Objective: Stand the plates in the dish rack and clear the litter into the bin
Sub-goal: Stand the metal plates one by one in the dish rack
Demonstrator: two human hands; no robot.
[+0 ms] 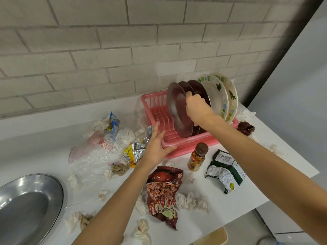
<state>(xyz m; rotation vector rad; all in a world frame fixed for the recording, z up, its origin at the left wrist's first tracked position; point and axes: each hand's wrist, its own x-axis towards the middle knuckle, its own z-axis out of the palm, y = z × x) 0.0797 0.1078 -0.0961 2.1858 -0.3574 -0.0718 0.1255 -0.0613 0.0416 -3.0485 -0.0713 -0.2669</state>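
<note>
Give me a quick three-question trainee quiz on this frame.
1. True or false: the left hand is lifting the brown-capped bottle.
2. What does the right hand grip? A) the front steel plate B) a snack bag C) a tissue
3. How many plates stand in the pink dish rack?
Key: 1. False, it rests on the rack's near corner. 2. A. 3. Five.

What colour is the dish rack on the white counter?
The dish rack is pink all over; it shows best in the head view, the only one.
</note>
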